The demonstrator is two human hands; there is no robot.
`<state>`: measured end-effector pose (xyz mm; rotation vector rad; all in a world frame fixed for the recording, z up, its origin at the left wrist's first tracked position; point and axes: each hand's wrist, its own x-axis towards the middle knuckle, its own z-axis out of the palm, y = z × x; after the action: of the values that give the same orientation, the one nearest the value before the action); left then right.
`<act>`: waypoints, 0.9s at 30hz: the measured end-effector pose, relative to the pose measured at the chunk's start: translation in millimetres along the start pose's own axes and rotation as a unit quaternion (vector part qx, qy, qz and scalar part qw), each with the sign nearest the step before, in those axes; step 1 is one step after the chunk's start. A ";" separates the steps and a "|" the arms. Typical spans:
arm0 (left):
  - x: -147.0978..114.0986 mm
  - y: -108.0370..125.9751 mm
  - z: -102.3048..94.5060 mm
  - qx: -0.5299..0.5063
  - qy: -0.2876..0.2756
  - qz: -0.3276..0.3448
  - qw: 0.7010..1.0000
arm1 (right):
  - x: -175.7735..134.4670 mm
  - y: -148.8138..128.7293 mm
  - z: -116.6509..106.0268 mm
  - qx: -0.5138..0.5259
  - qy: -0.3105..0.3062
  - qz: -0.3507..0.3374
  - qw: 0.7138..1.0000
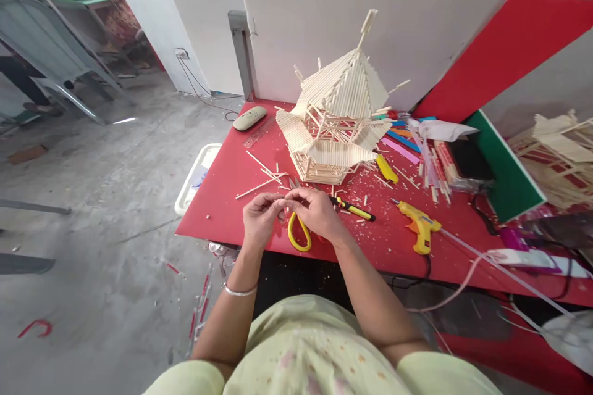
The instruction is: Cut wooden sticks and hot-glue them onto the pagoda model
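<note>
Close together at the table's front edge, my left hand (259,217) and my right hand (315,211) meet at the fingertips. Both are closed in a pinch; whatever they hold is too small to make out. Scissors with yellow handles (300,242) lie beneath my right hand, partly covered by it. Just beyond stands a pagoda-like model (343,151) built of thin pale wooden sticks, with a pointed roof. Several loose sticks (259,187) lie left of it. A yellow and black utility knife (356,208) rests right of my right hand.
A yellow glue gun (420,227) with a cord lies on the red table (217,207). Behind it are stick bundles (435,179), a black box (467,163) and a green board (507,170). A beige remote-like object (250,118) lies far left; another stick model (556,154) stands right.
</note>
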<state>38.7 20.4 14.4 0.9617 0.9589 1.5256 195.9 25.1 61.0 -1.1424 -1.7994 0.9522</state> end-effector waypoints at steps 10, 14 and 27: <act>-19.8 -6.2 36.9 0.043 -0.007 -0.040 0.998 | -47.0 8.2 -42.9 -0.072 0.115 0.039 0.990; -20.5 -2.6 45.6 0.034 0.003 -0.036 0.999 | -92.1 31.9 -97.1 -0.326 0.238 0.129 0.906; -4.3 4.7 25.5 0.091 0.061 0.034 0.993 | -171.7 105.1 -174.1 -0.461 0.251 0.442 0.727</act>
<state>61.3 17.9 27.4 1.0469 1.1787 1.5888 436.9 -71.1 1.7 -2.7229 -1.1620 0.0205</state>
